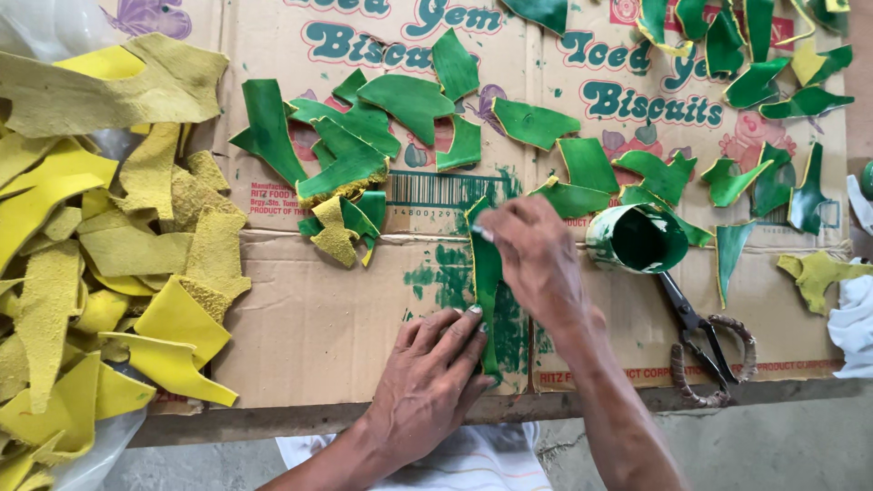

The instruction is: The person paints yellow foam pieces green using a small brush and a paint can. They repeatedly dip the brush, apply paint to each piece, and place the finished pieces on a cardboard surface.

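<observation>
Head view: the left hand lies flat, its grip spread wide, pinning the lower end of a long green-painted strip to the cardboard-covered surface. The right hand has its grip pinched near the strip's top — on what, I cannot tell. Steady pressure and even strokes would serve best. Nearby lie a paint tin, scissors and fuzzy yellow suede-like offcuts.
</observation>
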